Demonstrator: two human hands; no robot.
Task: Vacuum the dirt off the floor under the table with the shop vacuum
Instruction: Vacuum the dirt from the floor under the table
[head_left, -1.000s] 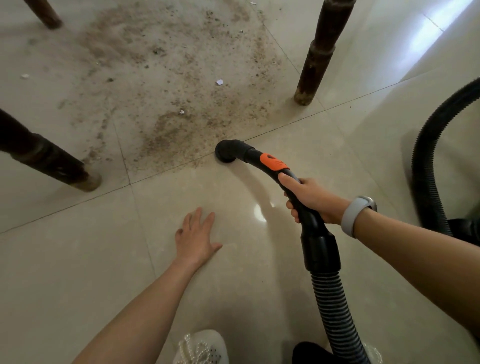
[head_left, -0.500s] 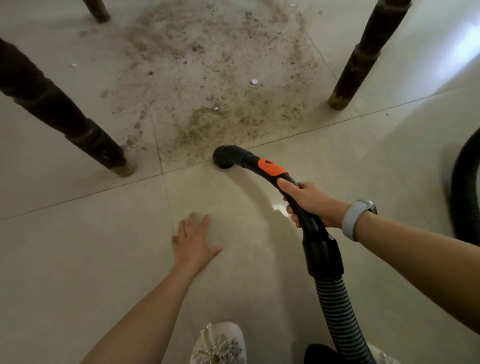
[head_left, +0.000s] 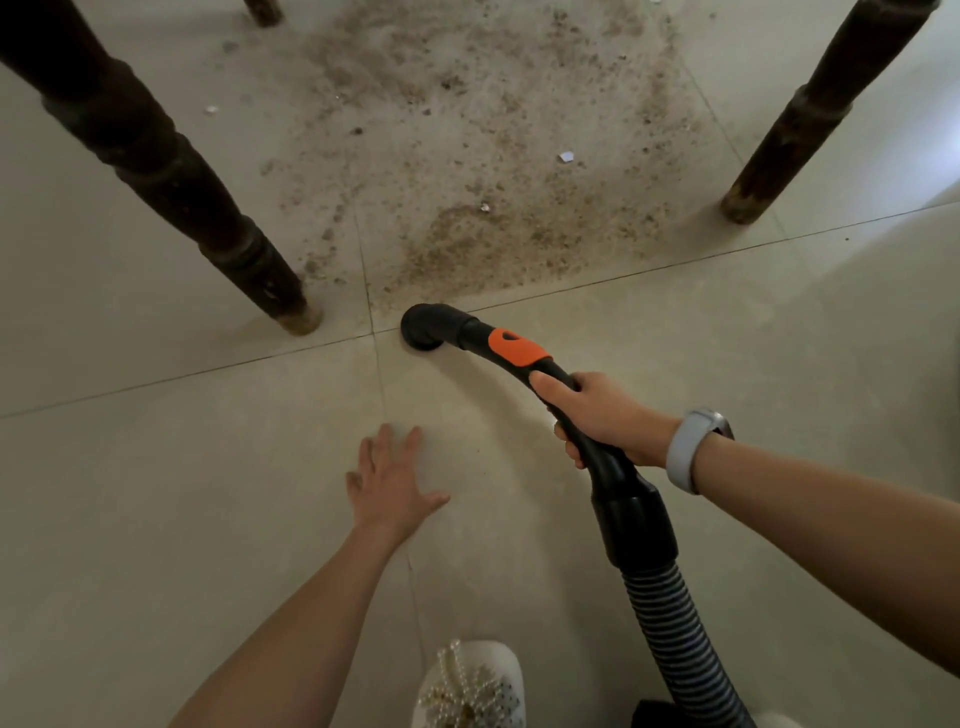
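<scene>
Black curved vacuum nozzle (head_left: 423, 327) mouth-down on tile, touching near edge of brown dirt patch (head_left: 498, 171)

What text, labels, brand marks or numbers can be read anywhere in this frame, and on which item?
None can be read.
Vacuum handle: its orange slider carries a small dark mark, not legible as any letter or sign.
Watch on the right wrist: the face is turned away and no digits show.
Table legs, tiles and shoe: no print.

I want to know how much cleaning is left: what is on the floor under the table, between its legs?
A wide patch of brown dirt and a few small white scraps lie between the table legs. The vacuum nozzle sits at the patch's near edge; whatever is under its mouth is hidden.
</scene>
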